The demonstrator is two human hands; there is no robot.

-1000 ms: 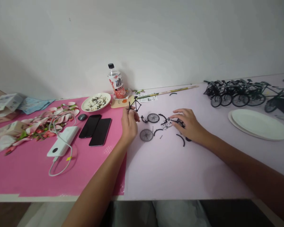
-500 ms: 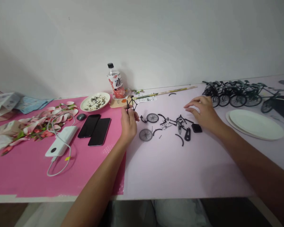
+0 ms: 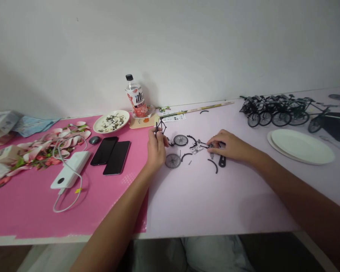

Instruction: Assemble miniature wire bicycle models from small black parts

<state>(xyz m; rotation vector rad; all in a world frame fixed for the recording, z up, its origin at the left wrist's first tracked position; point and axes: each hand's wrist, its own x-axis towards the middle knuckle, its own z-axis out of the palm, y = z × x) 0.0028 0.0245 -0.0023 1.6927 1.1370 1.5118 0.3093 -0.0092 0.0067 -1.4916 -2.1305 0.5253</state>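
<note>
My left hand [image 3: 158, 149] is closed around a small black model bicycle frame [image 3: 162, 124], held upright above the table with its thin tubes sticking up past the fingers. On the right, my right hand [image 3: 225, 144] is down among black bicycle parts, its thumb and fingertips pinched together; what lies between them is hidden. Between the hands are two spoked wheels, the upper wheel [image 3: 180, 140] and the lower wheel [image 3: 172, 161]. Curved black mudguards lie around them, one mudguard [image 3: 213, 166] below my right hand. Beside it is a black chain guard [image 3: 222, 161].
Several assembled model bicycles [image 3: 274, 111] stand at the back right, behind stacked white plates [image 3: 303, 146]. Leftward are two phones [image 3: 116, 158], a white power bank [image 3: 70, 170] with a cable, pink petals [image 3: 52, 145], a bowl [image 3: 98, 128] and a drink bottle [image 3: 136, 98].
My right hand has come down and left onto the black parts, from hovering with fingers apart. My left hand still holds the frame, barely shifted. The view has turned slightly right.
</note>
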